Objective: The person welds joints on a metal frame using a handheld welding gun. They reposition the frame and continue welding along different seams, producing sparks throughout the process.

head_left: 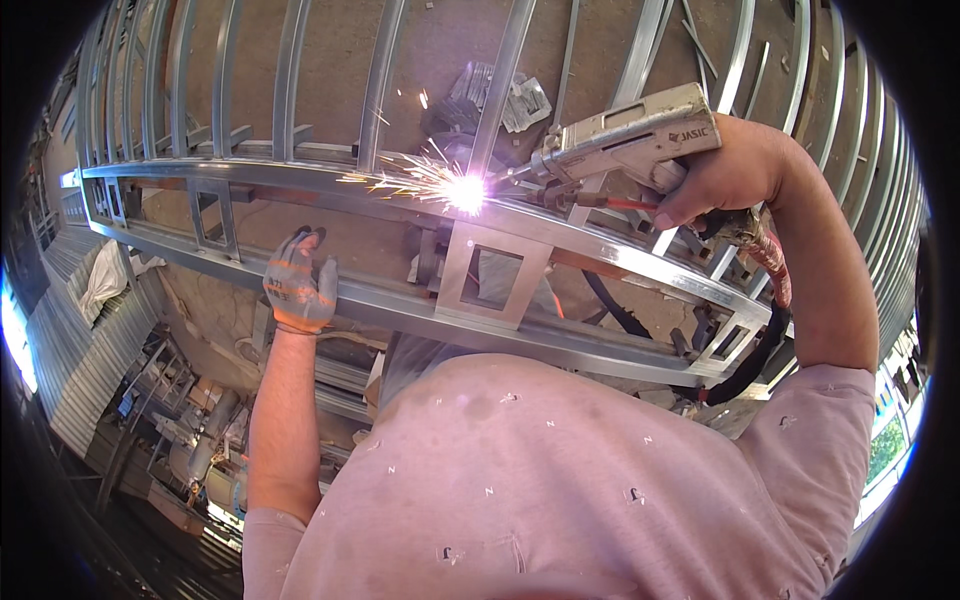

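My bare right hand [742, 172] is closed around a pale, scuffed welding gun [628, 134], whose nozzle points left. A bright white arc [467, 193] burns where an upright bar meets the far rail [330, 172] of a shiny metal frame, and orange sparks fly leftward. Just below the arc, a square metal piece with a cut-out window [530, 285] joins the far and near rails. My left hand [300, 285], in a grey and orange glove, rests over the near rail [400, 308], its thumb apart from the fingers. The fingertips reach past the rail.
Parallel upright bars [225, 80] extend away from the far rail. A black cable [752, 360] hangs from the gun on the right. Metal offcuts [515, 100] lie on the floor beyond. At left are corrugated sheets [85, 345] and cluttered equipment [205, 440].
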{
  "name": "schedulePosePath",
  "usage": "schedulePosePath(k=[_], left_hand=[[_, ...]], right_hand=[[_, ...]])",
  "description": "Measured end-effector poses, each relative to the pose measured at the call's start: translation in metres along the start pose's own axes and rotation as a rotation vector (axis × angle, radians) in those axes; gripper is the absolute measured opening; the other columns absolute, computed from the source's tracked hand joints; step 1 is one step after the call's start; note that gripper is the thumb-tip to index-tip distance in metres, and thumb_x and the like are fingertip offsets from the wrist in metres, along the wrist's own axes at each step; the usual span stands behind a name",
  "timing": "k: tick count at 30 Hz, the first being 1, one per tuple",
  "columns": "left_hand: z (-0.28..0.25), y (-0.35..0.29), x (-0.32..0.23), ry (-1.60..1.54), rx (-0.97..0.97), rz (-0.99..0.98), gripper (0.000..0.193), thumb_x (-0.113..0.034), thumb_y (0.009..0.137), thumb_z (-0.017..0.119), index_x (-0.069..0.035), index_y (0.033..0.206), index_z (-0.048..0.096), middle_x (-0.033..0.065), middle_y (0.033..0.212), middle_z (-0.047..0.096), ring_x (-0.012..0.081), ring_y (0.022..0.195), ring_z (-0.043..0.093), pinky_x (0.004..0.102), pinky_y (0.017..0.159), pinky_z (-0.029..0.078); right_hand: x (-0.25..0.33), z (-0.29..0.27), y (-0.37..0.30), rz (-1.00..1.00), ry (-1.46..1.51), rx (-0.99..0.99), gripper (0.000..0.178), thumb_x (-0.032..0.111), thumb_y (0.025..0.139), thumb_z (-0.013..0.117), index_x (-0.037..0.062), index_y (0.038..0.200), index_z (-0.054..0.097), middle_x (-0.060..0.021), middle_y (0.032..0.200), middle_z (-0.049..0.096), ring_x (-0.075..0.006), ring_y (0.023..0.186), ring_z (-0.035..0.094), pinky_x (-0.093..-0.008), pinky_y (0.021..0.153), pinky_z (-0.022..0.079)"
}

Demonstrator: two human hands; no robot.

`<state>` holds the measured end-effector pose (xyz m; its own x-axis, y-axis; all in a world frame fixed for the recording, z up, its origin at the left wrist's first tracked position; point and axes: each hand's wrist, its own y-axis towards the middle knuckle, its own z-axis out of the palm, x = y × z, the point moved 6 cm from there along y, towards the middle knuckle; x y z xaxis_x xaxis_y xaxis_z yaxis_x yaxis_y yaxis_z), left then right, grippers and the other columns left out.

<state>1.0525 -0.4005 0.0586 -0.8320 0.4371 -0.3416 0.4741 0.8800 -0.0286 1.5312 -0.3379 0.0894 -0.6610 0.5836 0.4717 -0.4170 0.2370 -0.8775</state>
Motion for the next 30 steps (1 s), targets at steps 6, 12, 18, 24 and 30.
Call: schedulePosePath(k=[6, 12, 18, 24, 30], left_hand=[[0.000, -0.001, 0.001, 0.013, -0.003, 0.008, 0.030, -0.015, 0.081, 0.073, -0.004, 0.109, 0.070, 0.0147, 0.108, 0.076, 0.0399, 0.104, 0.071, 0.0486, 0.091, 0.058], [0.001, -0.002, 0.002, 0.019, 0.003, 0.003, 0.030, -0.014, 0.080, 0.073, -0.004, 0.109, 0.071, 0.0144, 0.107, 0.076, 0.0395, 0.104, 0.072, 0.0483, 0.092, 0.058], [0.000, 0.000, 0.000, 0.016, -0.002, -0.005, 0.030, -0.013, 0.080, 0.073, -0.004, 0.108, 0.071, 0.0145, 0.106, 0.077, 0.0393, 0.104, 0.072, 0.0484, 0.092, 0.058], [-0.001, 0.000, 0.000, 0.003, 0.004, -0.022, 0.029, -0.014, 0.080, 0.073, -0.005, 0.108, 0.070, 0.0146, 0.106, 0.077, 0.0397, 0.103, 0.072, 0.0480, 0.092, 0.058], [0.000, -0.002, 0.002, -0.027, -0.031, 0.012, 0.032, -0.015, 0.080, 0.075, -0.005, 0.110, 0.070, 0.0146, 0.107, 0.076, 0.0388, 0.101, 0.072, 0.0464, 0.089, 0.058]], right_hand=[[-0.002, 0.000, -0.002, 0.000, 0.010, -0.009, 0.056, 0.008, 0.071, 0.089, 0.0005, 0.125, 0.073, -0.0119, 0.089, 0.075, -0.0180, 0.068, 0.070, -0.0337, 0.061, 0.058], [-0.003, 0.000, -0.002, -0.008, 0.019, 0.015, 0.055, 0.007, 0.071, 0.089, 0.0000, 0.123, 0.073, -0.0112, 0.087, 0.074, -0.0178, 0.067, 0.069, -0.0334, 0.060, 0.058], [-0.005, -0.001, -0.004, -0.033, 0.027, 0.015, 0.052, 0.006, 0.071, 0.088, -0.0010, 0.121, 0.073, -0.0113, 0.085, 0.074, -0.0178, 0.065, 0.069, -0.0334, 0.058, 0.057], [-0.010, -0.005, -0.007, -0.073, 0.002, -0.020, 0.048, 0.006, 0.072, 0.088, -0.0022, 0.117, 0.073, -0.0110, 0.085, 0.074, -0.0169, 0.065, 0.069, -0.0324, 0.057, 0.057], [-0.031, -0.022, -0.044, -0.139, -0.004, -0.065, 0.044, 0.006, 0.070, 0.089, -0.0015, 0.111, 0.075, -0.0091, 0.087, 0.074, -0.0165, 0.069, 0.068, -0.0327, 0.059, 0.057]])
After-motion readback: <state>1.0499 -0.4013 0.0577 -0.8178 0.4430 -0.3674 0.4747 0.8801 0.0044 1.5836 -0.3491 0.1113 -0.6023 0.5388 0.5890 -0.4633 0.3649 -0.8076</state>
